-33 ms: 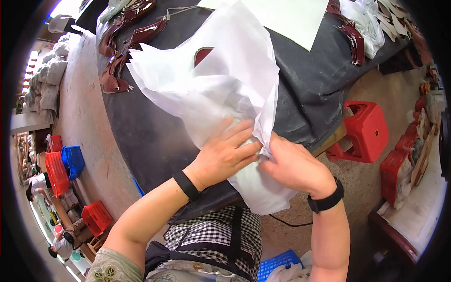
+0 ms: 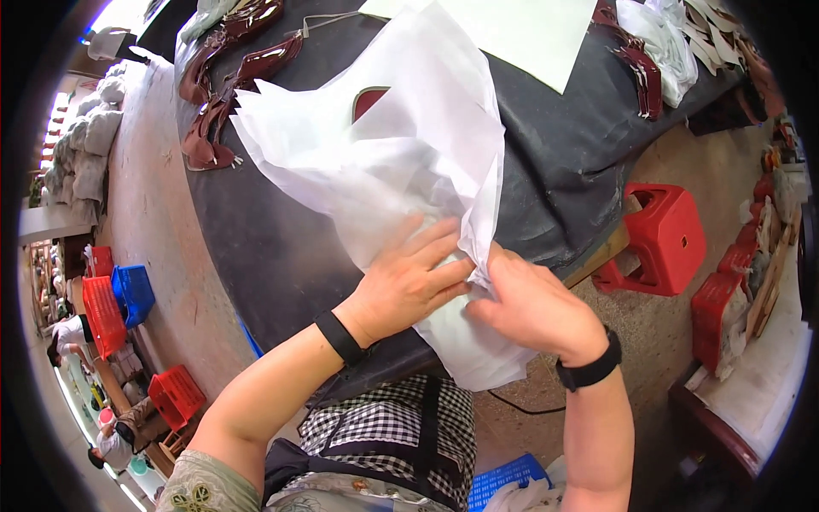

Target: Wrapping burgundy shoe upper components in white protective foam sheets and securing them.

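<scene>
Thin white wrapping paper (image 2: 375, 183), crumpled in several layers, lies at the near edge of a dark-covered table (image 2: 256, 247) and hangs over that edge. My left hand (image 2: 405, 277) rests on the paper with its fingers stretched out and slightly apart. Close beside it, my right hand (image 2: 546, 307) is closed on a gathered fold of the paper, thumb and fingers pinched together. Through a gap in the upper part of the paper shows a dark red piece with a pale rim (image 2: 368, 101). Whatever lies under the paper at my hands is hidden.
Glossy dark red strap-like pieces (image 2: 205, 128) lie at the table's left, more (image 2: 644, 81) at the far right beside a clear plastic bag (image 2: 661, 51). A pale sheet (image 2: 520, 34) covers the far middle. A red stool (image 2: 670, 239) stands right; crates (image 2: 102, 316) stand left.
</scene>
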`<state>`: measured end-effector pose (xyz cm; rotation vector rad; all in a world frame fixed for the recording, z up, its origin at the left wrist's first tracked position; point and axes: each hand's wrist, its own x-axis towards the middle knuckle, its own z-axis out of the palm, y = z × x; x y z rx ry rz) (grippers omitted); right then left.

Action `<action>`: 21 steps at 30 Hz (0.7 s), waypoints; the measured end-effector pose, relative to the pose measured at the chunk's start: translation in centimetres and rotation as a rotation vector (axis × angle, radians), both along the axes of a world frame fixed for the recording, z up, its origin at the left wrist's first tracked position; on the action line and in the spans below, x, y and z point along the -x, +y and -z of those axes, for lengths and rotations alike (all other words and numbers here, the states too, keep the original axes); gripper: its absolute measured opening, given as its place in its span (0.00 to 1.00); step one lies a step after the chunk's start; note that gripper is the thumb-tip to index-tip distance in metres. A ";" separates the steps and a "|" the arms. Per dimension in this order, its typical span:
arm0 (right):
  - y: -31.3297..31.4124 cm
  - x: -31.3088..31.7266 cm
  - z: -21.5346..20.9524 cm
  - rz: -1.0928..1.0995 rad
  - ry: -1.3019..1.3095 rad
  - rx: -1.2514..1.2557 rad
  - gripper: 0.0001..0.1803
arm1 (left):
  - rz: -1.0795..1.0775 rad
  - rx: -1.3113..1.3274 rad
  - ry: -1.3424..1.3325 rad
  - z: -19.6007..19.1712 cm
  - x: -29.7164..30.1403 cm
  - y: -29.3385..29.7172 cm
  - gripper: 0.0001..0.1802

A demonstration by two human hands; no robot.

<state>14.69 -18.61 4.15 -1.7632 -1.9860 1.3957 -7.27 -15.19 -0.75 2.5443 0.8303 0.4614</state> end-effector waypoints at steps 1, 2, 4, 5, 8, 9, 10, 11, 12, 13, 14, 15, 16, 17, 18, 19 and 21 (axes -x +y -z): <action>-0.8 0.6 -0.2 0.011 0.026 -0.131 0.37 | 0.003 -0.001 -0.015 -0.3 -0.1 0.0 0.14; -1.6 1.5 -0.9 0.016 -0.095 -0.082 0.48 | 0.005 -0.003 -0.030 -0.5 -0.3 0.0 0.14; -3.2 3.9 -0.7 0.061 -0.209 -0.161 0.52 | -0.012 -0.035 0.000 -1.0 0.0 0.1 0.13; -3.9 4.9 -0.7 0.107 -0.331 -0.239 0.56 | -0.030 -0.066 0.024 -1.2 0.1 0.2 0.13; -4.7 7.0 -0.4 0.144 -0.491 -0.301 0.59 | 0.024 0.029 -0.048 -0.6 0.4 0.9 0.13; -4.8 7.3 -0.2 0.163 -0.571 -0.302 0.59 | 0.024 0.025 -0.045 -1.1 0.5 1.5 0.13; -4.8 7.4 -0.1 0.165 -0.567 -0.307 0.59 | 0.084 0.055 -0.043 -1.9 0.8 2.1 0.12; -4.7 7.6 -0.1 0.157 -0.600 -0.288 0.58 | 0.144 0.085 -0.040 -2.8 1.2 2.7 0.12; -4.6 7.7 0.0 0.149 -0.634 -0.270 0.57 | 0.144 0.079 -0.037 -3.3 1.5 3.2 0.12; -4.7 7.7 0.1 0.152 -0.631 -0.277 0.57 | 0.048 0.233 -0.115 -3.9 2.0 3.6 0.11; -4.8 7.7 0.1 0.152 -0.626 -0.266 0.57 | -0.049 0.386 -0.194 -4.4 2.5 4.2 0.10; -4.8 7.6 0.1 0.154 -0.630 -0.254 0.56 | -0.149 0.077 -0.191 -4.7 3.0 5.3 0.15; -4.8 7.6 0.0 0.160 -0.619 -0.248 0.56 | -0.421 0.189 -0.303 -6.2 2.9 5.9 0.24; -4.7 7.7 -0.2 0.163 -0.617 -0.255 0.56 | -0.472 0.174 -0.370 -6.7 3.4 7.7 0.37; -4.8 7.5 -0.2 0.169 -0.622 -0.254 0.56 | -0.568 0.274 -0.400 -8.1 3.2 8.8 0.48; -4.8 7.6 -0.3 0.168 -0.620 -0.260 0.56 | -0.572 0.266 -0.400 -8.2 3.5 9.9 0.48; -4.8 7.8 -0.3 0.165 -0.618 -0.265 0.56 | -0.443 0.506 -0.363 -8.3 3.7 11.7 0.53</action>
